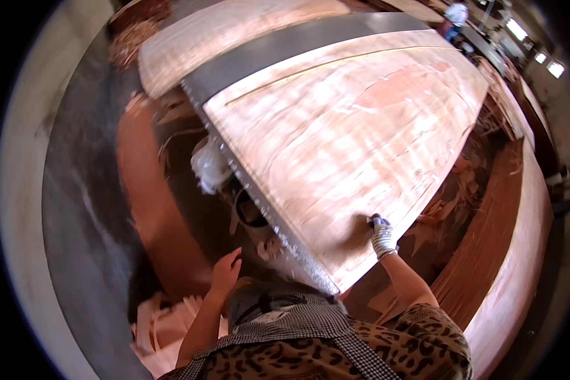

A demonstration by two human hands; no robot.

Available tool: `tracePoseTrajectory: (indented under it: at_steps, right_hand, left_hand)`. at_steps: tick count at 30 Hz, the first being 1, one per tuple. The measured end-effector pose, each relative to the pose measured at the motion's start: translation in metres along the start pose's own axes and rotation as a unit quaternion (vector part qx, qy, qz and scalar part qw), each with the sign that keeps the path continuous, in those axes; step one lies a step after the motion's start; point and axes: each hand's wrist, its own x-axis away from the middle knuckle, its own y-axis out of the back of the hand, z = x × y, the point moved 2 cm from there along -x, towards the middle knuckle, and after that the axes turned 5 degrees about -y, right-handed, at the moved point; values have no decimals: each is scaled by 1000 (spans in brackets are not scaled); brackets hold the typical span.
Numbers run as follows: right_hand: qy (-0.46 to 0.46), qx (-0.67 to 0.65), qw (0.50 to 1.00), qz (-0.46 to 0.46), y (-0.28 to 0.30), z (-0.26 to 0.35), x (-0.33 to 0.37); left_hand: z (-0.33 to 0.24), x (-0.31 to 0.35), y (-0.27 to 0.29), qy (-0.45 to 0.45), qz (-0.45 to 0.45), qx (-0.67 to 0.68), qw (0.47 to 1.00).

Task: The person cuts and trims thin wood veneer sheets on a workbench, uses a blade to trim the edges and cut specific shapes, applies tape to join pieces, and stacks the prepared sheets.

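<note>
One large veneer sheet (354,139) lies flat on the surface (253,183). The gloved right hand (382,235) pinches its near edge. The bare left hand (226,271) hangs loosely spread, touching nothing.

— How does your left hand (226,271) sit?
— Bare, arm reaching forward and up from the lower edge, fingers loosely together, gripping nothing.
— And your right hand (382,235)?
— Gloved, forearm bare and stretched forward, fingers curled down, pressing flat at the wrist's end.
</note>
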Motion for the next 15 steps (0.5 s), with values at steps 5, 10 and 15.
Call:
tracePoseTrajectory:
  at_steps: [5,10,15]
  right_hand:
    - [-98,-24,992,-80,-1,15,0]
    - [-205,-33,936,-283,8,82,8]
    - [-263,-265,914,-159,-19,265,6]
  left_hand:
    - [44,-137,36,-125,82,-55,987]
    - [38,-352,75,-227,72,-191,952]
    - [70,-507,89,-207,-30,-428,879]
